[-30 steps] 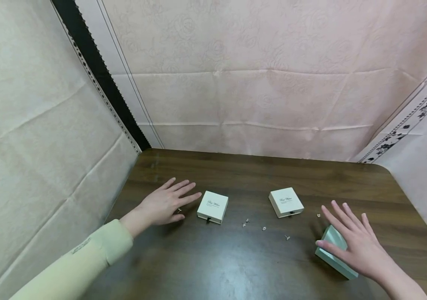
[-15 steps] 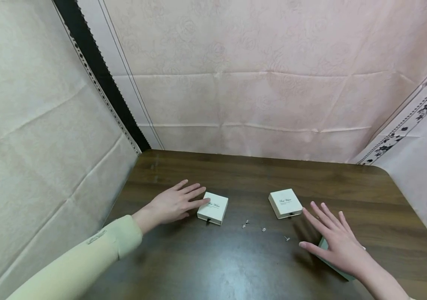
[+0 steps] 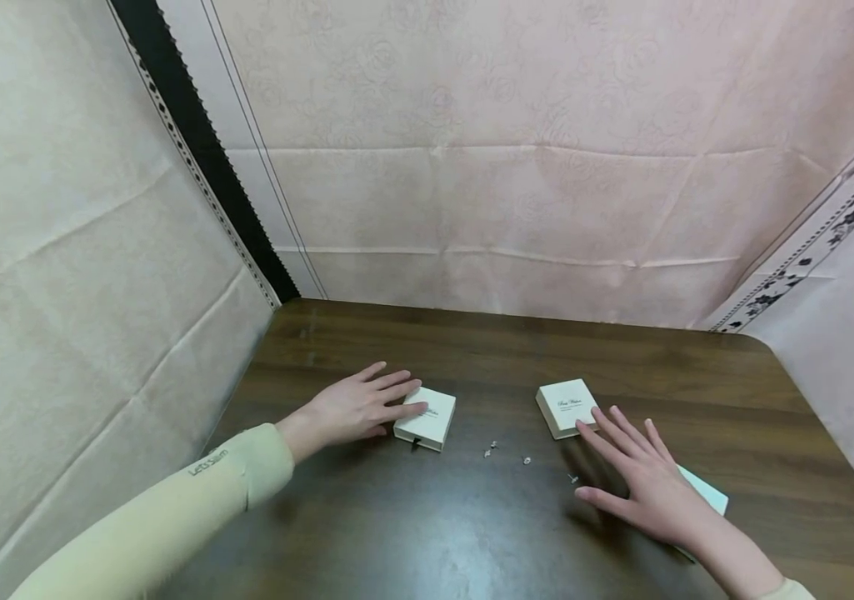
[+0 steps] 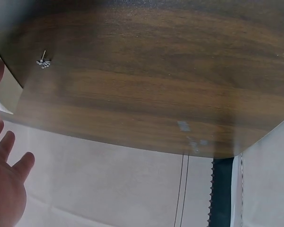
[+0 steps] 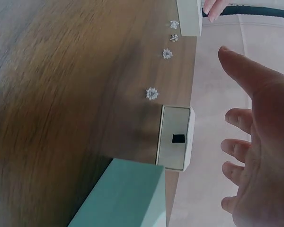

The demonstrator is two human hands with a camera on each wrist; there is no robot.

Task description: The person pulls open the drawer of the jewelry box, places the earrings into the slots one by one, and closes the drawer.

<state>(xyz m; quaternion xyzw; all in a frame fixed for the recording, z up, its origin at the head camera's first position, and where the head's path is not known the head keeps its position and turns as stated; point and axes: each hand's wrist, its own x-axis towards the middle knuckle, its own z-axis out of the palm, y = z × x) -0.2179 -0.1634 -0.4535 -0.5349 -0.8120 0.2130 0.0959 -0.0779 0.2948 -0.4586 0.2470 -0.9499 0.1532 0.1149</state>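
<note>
drawer boxes (image 3: 565,405), white — probably light, stiff card, best pinched across opposite sides; left hand (image 3: 355,409) and right hand (image 3: 646,483) — spread wide, no grip visible.

You wear a pale yellow-green left sleeve (image 3: 149,521) with small dark lettering (image 3: 207,463) just behind its broad cuff (image 3: 269,457), and a pale right sleeve (image 3: 788,591) well right of that cuff.

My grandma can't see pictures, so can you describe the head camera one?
A left hand and right hand, fingers spread, are over a dark wooden table; the left partly hides one white box, the right a corner of another white box. Tiny shiny pieces lie between the hands, and the right hand mostly hides a mint box.
</note>
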